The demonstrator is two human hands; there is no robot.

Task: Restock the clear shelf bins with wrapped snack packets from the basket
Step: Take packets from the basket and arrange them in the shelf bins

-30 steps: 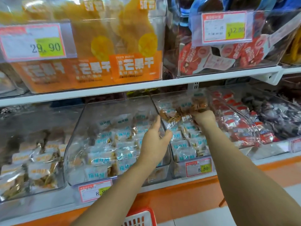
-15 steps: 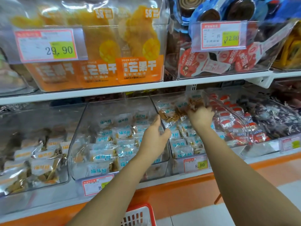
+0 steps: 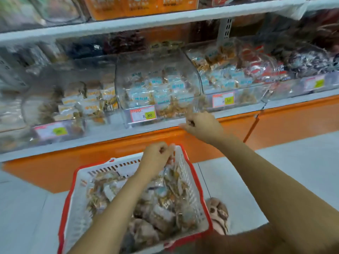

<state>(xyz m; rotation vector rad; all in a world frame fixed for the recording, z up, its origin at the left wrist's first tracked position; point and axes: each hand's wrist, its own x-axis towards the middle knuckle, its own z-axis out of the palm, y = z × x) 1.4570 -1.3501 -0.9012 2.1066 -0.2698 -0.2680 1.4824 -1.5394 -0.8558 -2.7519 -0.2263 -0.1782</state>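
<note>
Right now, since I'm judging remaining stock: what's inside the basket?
Wrapped snack packets piled in the basket; the left arm covers some, and the bottom is hidden.

The white basket (image 3: 78,198) with a red rim sits low down in front of the shelf (image 3: 110,133), full of mixed-up wrapped snack packets (image 3: 161,204), and up on the shelf the clear bins (image 3: 157,68) stand side by side, with blue-and-white packets (image 3: 159,88) piled inside the middle one.

I log price tag (image 3: 143,114) reading 8.80 | orange base panel (image 3: 293,123) beneath shelf (image 3: 110,132) | pale tiled floor (image 3: 293,158) | brown shoe (image 3: 219,214) on the floor | orange packs (image 3: 139,6) top row, blurred
</note>
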